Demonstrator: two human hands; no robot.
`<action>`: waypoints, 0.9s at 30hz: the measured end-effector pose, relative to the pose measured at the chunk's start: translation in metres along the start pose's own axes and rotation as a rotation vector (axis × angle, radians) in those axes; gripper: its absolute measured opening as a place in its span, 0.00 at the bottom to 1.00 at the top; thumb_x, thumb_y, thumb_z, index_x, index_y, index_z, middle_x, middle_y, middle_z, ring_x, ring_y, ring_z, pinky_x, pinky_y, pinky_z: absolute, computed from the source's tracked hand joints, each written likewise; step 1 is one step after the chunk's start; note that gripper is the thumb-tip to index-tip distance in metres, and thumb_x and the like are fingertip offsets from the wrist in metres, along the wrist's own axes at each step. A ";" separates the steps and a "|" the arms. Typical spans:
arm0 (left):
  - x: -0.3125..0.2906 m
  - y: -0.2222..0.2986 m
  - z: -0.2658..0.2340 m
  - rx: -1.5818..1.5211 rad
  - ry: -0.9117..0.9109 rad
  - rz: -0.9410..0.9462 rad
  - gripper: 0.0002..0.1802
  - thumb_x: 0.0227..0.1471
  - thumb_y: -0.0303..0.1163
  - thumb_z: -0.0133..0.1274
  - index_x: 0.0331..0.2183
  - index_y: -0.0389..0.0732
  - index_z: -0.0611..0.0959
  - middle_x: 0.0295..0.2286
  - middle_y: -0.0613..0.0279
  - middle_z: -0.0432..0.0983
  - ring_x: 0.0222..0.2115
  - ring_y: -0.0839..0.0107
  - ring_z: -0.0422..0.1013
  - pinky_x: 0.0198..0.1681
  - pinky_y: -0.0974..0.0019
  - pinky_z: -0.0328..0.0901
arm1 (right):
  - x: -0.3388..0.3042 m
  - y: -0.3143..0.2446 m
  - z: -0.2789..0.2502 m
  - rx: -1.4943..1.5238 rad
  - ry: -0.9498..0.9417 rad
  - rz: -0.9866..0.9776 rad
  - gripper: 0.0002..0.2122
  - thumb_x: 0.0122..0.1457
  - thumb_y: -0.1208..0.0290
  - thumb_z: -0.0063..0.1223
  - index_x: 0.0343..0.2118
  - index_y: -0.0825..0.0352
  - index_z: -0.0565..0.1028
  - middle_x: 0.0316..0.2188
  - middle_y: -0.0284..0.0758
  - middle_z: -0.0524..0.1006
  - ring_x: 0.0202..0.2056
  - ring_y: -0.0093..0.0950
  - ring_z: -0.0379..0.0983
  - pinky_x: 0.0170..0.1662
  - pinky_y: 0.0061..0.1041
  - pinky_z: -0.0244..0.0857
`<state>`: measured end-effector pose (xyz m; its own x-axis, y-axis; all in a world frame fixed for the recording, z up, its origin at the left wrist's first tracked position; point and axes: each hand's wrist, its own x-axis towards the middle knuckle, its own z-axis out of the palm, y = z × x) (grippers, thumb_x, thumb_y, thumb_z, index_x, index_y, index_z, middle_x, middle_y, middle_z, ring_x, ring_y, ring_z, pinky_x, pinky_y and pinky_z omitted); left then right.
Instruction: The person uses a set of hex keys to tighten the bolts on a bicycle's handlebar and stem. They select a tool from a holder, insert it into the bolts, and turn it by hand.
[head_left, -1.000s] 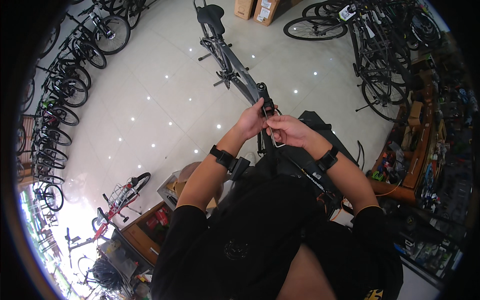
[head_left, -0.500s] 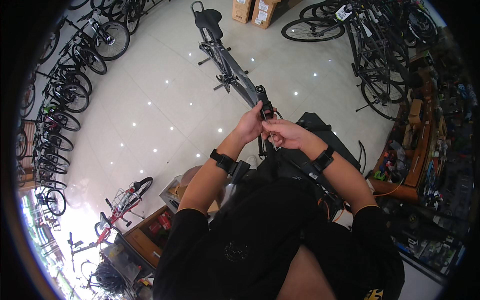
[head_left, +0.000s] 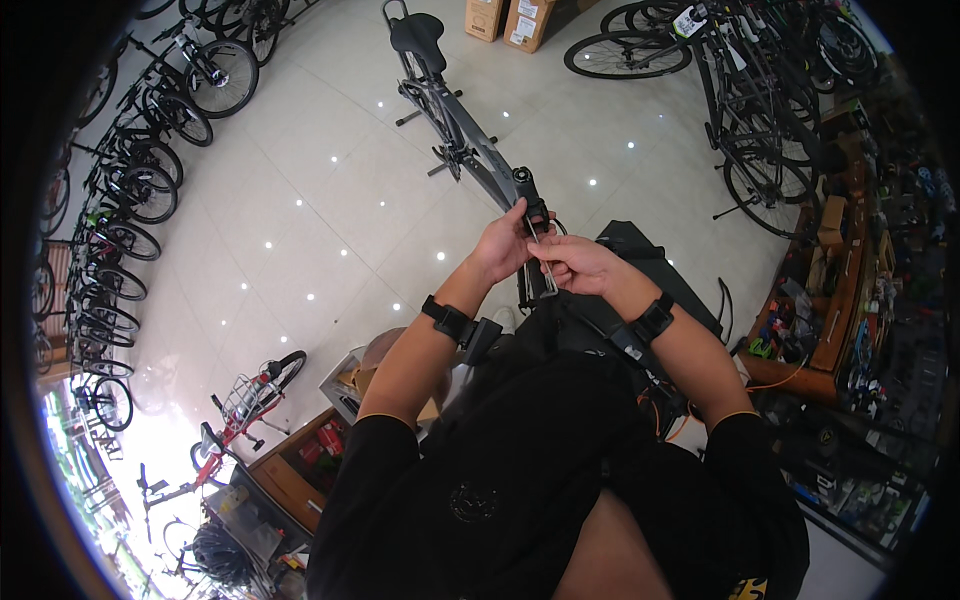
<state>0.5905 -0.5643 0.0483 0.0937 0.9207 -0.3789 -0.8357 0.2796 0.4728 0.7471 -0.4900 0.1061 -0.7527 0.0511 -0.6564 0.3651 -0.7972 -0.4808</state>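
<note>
A grey bicycle (head_left: 470,135) with a black saddle stands in front of me, its front end toward my body. The black stem (head_left: 526,188) sits at the top of its head tube. My left hand (head_left: 503,245) is closed around the stem's near end, the thumb lying along its left side. A thin silver hex key (head_left: 547,276) runs down from the stem, its bent end toward me. The fingers of my right hand (head_left: 577,262) pinch the hex key just below the stem. Where the key's far tip sits is too small to make out.
A black angular case-like object (head_left: 640,265) lies right of my hands. Rows of bicycles line the left side, and more bicycles (head_left: 765,170) crowd the right. A wooden tool bench (head_left: 838,290) stands at the right. Cardboard boxes (head_left: 525,25) are at the back, a red bicycle (head_left: 232,425) at lower left.
My right hand has shifted slightly right along with the hex key, whose bent lower end now shows more plainly. The left hand stays on the stem.
</note>
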 end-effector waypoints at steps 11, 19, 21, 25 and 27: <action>-0.013 0.007 0.021 0.021 0.046 -0.008 0.32 0.66 0.52 0.28 0.49 0.35 0.74 0.39 0.54 0.75 0.36 0.68 0.73 0.39 0.68 0.69 | 0.001 -0.003 0.004 0.087 -0.013 0.005 0.09 0.64 0.63 0.50 0.34 0.64 0.74 0.25 0.25 0.71 0.19 0.11 0.61 0.21 0.08 0.58; -0.013 0.007 0.001 0.086 -0.103 -0.047 0.31 0.66 0.52 0.28 0.49 0.36 0.74 0.39 0.56 0.75 0.32 0.69 0.71 0.27 0.69 0.68 | -0.007 -0.011 0.026 0.017 -0.020 0.022 0.08 0.64 0.64 0.50 0.30 0.62 0.72 0.23 0.27 0.71 0.18 0.12 0.60 0.20 0.10 0.55; -0.015 0.008 0.010 0.094 -0.039 -0.037 0.31 0.66 0.52 0.28 0.49 0.36 0.74 0.39 0.57 0.75 0.32 0.69 0.71 0.25 0.70 0.67 | -0.005 -0.008 0.022 -0.013 0.023 -0.010 0.09 0.64 0.63 0.50 0.31 0.62 0.73 0.24 0.27 0.72 0.18 0.12 0.59 0.20 0.10 0.55; -0.012 0.004 0.022 0.008 0.086 0.018 0.31 0.65 0.52 0.29 0.49 0.36 0.74 0.39 0.57 0.75 0.34 0.69 0.72 0.29 0.69 0.68 | 0.002 -0.002 0.013 -0.005 0.042 -0.015 0.09 0.64 0.62 0.49 0.31 0.61 0.73 0.26 0.27 0.74 0.18 0.11 0.61 0.22 0.10 0.57; -0.011 0.004 0.017 0.012 0.064 0.018 0.30 0.66 0.51 0.29 0.49 0.36 0.74 0.39 0.56 0.75 0.37 0.67 0.71 0.36 0.66 0.68 | 0.001 -0.004 0.016 0.009 0.021 -0.009 0.09 0.64 0.61 0.50 0.30 0.60 0.72 0.25 0.26 0.73 0.18 0.11 0.61 0.21 0.11 0.57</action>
<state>0.5957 -0.5685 0.0682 0.0437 0.9062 -0.4206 -0.8301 0.2672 0.4895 0.7358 -0.4967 0.1163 -0.7440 0.0710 -0.6644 0.3536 -0.8018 -0.4817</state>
